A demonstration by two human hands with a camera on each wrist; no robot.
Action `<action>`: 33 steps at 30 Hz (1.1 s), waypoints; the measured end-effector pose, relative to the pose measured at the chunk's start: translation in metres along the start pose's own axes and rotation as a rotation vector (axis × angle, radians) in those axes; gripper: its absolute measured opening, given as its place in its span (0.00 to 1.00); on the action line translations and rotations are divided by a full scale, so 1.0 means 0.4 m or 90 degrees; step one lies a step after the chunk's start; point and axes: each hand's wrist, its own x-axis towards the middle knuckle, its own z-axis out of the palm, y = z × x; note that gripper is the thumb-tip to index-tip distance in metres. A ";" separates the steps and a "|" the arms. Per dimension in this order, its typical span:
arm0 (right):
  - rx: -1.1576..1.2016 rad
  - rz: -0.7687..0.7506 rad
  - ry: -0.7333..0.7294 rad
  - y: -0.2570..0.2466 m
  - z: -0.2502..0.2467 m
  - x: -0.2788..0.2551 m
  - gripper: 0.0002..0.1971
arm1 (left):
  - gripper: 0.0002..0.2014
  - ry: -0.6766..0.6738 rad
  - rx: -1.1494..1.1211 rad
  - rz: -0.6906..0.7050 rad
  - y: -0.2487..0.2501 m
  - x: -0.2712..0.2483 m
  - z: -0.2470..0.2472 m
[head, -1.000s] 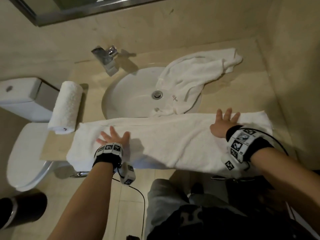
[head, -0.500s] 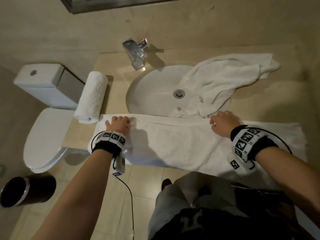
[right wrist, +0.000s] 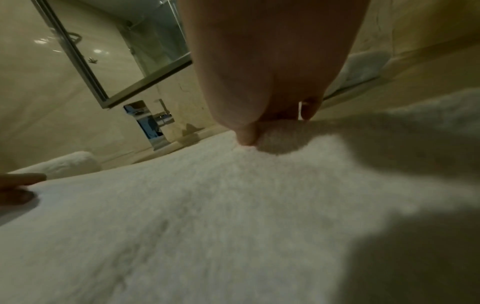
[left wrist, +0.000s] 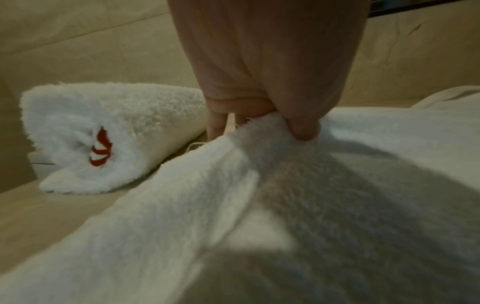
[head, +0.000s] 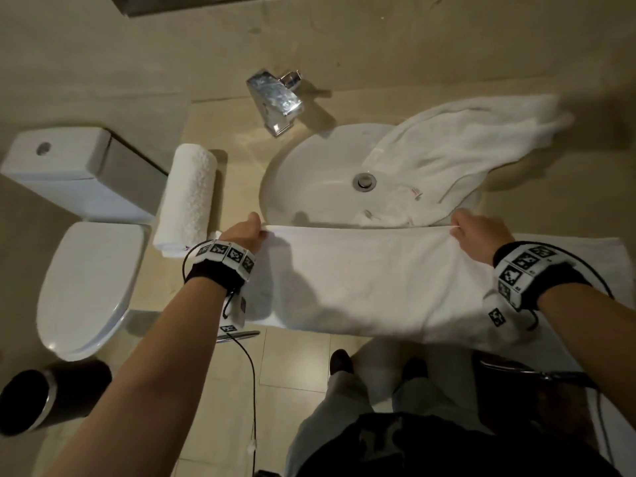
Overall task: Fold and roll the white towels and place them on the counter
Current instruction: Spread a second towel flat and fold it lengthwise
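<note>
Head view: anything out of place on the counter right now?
Yes: a loose towel lies crumpled, draped from the counter into the sink, near the drain. The rolled towel sits neatly.

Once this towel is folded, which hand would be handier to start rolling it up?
Probably the left hand: it grips the towel at its very end, while the right hand grips partway along, with more towel beyond it.

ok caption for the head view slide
Both hands, left hand and right hand, pinch the flat towel's far edge.
</note>
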 end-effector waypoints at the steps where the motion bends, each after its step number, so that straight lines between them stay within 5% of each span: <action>1: -0.012 0.007 -0.001 -0.005 0.007 0.006 0.11 | 0.15 0.000 0.008 0.002 0.003 0.008 -0.002; 7: -0.074 0.078 -0.020 -0.032 0.022 0.040 0.15 | 0.20 0.067 0.040 -0.099 0.015 0.034 0.026; 11: -0.166 0.071 0.010 -0.036 0.026 0.048 0.13 | 0.25 0.128 0.110 -0.087 0.007 0.055 0.053; 17: -0.148 0.060 0.034 -0.081 0.011 0.030 0.22 | 0.27 0.228 -0.160 -0.028 -0.023 0.016 0.063; 21: -0.092 -0.055 0.016 -0.178 -0.017 0.036 0.20 | 0.22 0.274 -0.204 0.001 -0.096 -0.054 0.089; 30: -0.008 -0.264 -0.138 -0.501 -0.007 0.079 0.16 | 0.21 0.233 -0.311 -0.310 -0.226 -0.175 0.167; 33: -0.020 -0.286 -0.139 -0.602 0.020 0.105 0.16 | 0.22 0.162 -0.475 -0.468 -0.255 -0.200 0.179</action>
